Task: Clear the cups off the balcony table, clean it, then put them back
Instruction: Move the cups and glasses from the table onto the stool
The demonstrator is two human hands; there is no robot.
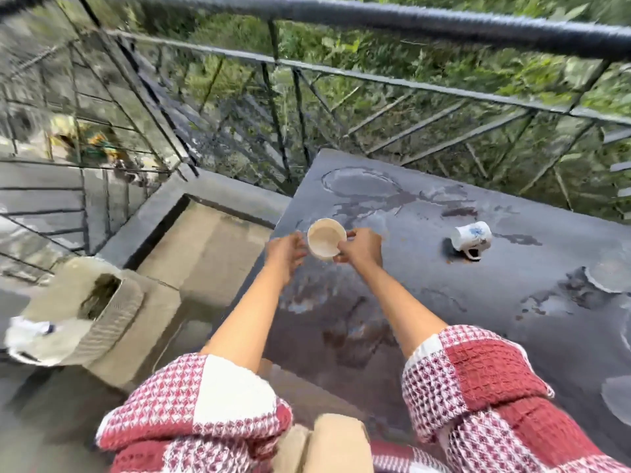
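A plain cream cup (pixel 326 237) stands upright near the left edge of the dark, stained balcony table (pixel 426 302). My right hand (pixel 362 248) grips its right side at the rim. Just left of the cup, my left hand (pixel 286 251) has its fingers curled toward the cup's wall; whether they touch it I cannot tell. A white mug with a blue flower print (pixel 472 237) lies on its side further right on the table, handle downward, apart from both hands.
The table bears dried ring stains and wet patches. A black metal railing (pixel 375 15) runs behind it, with greenery beyond. A grey ribbed seat or cushion (pixel 102 312) sits on the floor at the left, beside a concrete ledge (pixel 211 233).
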